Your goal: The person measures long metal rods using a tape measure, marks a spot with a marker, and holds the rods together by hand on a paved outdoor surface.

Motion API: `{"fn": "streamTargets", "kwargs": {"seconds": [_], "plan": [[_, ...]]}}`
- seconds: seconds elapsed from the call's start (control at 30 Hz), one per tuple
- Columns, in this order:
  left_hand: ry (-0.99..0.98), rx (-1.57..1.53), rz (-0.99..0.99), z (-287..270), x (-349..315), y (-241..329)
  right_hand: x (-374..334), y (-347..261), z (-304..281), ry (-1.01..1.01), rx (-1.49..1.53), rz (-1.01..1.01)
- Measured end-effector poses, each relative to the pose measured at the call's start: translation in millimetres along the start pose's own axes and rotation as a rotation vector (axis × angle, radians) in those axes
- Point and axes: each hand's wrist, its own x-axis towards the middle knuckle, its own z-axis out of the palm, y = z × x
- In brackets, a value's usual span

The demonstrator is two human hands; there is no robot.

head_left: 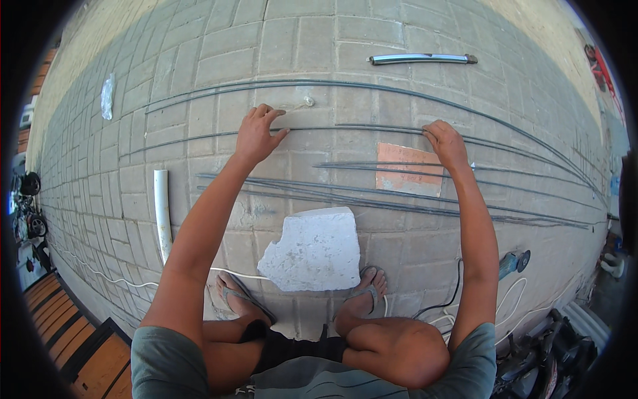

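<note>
Hands first: my left hand (258, 135) lies open, fingers spread, on a thin steel rod (345, 128) stretched across the paved floor (199, 66). My right hand (444, 143) pinches the same rod farther along. More rods (399, 199) lie nearer me, beside an orange tile (409, 169). A white slab fragment (316, 249) sits by my sandalled feet, a white pipe (162, 213) at left, an angle grinder (513, 263) at right.

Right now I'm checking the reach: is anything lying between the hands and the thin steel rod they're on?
Nothing visible. The left hand and right hand both rest directly on the thin steel rod. The white slab and orange tile lie nearer the feet.
</note>
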Motion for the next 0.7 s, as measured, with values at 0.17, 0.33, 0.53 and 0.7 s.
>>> {"fn": "streamTargets", "kwargs": {"seconds": [0.17, 0.33, 0.53, 0.7], "plan": [[-0.099, -0.010, -0.028, -5, -58, -59, -26, 6, 4, 0.068, 0.046, -0.159], [0.001, 0.035, 0.018, -4, -56, -66, -26, 0, -27, -0.055, -0.004, -0.009], [-0.174, -0.316, 0.198, -2, 17, 110, -40, 0, -38, -0.026, 0.037, 0.085], [-0.115, 0.014, 0.555, 13, 22, 210, -31, -35, -47, -0.094, 0.053, 0.064]]}}
